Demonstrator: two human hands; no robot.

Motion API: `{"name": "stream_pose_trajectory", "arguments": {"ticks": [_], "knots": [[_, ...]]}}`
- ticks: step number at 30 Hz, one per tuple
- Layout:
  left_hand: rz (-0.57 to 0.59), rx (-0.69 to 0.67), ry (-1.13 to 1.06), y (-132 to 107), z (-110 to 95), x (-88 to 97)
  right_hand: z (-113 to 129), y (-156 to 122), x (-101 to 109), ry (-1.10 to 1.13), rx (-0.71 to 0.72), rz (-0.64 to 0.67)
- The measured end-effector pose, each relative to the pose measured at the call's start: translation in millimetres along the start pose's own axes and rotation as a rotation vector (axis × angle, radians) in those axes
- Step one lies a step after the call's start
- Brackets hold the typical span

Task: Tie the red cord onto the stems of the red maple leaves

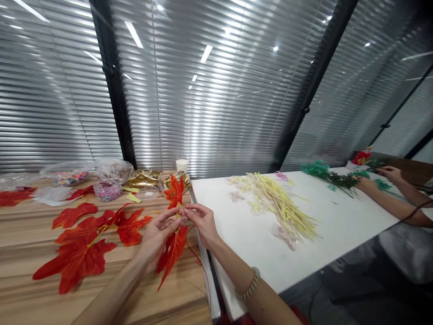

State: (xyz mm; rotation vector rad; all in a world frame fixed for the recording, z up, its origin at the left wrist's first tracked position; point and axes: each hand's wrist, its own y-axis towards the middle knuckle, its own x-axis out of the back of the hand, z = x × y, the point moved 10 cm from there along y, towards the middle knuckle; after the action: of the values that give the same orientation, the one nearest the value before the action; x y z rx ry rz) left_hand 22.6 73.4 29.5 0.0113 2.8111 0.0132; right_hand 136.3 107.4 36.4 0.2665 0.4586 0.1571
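My left hand (pixel 158 234) pinches the yellow stem of an artificial maple leaf sprig, above the wooden table (pixel 142 289). One orange-red maple leaf (pixel 175 192) of this sprig stands up past my fingers; a larger leaf (pixel 176 250) hangs below them. My right hand (pixel 203 222) meets the left at the stem, with thumb and forefinger closed together. What lies between those fingertips is too small to tell. A thin red cord (pixel 194 255) loops down beneath my right hand. Left of my hands lies another sprig of red maple leaves (pixel 81 262).
Along the back stand a tub of pink-purple beads (pixel 108 190), a bag of colourful beads (pixel 70 177), gold packets (pixel 145 178) and a paper cup (pixel 181 165). Yellow stems (pixel 284 205) spread over the white table (pixel 243 253). At right, another person's hands (pixel 367 185) handle green sprigs (pixel 341 180).
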Motion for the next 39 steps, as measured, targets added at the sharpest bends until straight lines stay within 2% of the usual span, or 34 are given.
{"name": "stream_pose_trajectory", "arguments": {"ticks": [4,9,14,21,25,30,36,39], "knots": [[-0.013,-0.004,-0.013,4.6,-3.8,4.7,4.0,-0.8,0.9,-0.004,0.013,-0.032],[0.03,-0.034,0.139,6.3,-10.8,2.9,7.1,-3.5,3.0,0.047,-0.01,-0.093],[-0.017,-0.039,0.13,8.7,-7.8,9.4,11.7,-3.2,9.1,0.034,0.017,-0.154],[-0.157,0.031,-0.056,13.4,-0.3,24.0,3.1,-5.4,2.0,-0.012,-0.022,-0.091],[-0.122,0.111,-0.08,14.8,13.1,23.6,-0.7,-7.5,-4.1,-0.015,-0.031,-0.052],[-0.096,0.129,-0.133,17.8,29.4,23.0,-2.8,-8.2,-2.3,-0.003,-0.053,-0.072],[-0.048,0.16,-0.157,17.8,35.6,16.2,-0.5,-8.9,-3.4,0.008,-0.049,-0.06],[-0.05,0.163,-0.203,21.0,34.8,18.6,6.7,-10.1,-8.5,-0.085,0.013,-0.007]]}}
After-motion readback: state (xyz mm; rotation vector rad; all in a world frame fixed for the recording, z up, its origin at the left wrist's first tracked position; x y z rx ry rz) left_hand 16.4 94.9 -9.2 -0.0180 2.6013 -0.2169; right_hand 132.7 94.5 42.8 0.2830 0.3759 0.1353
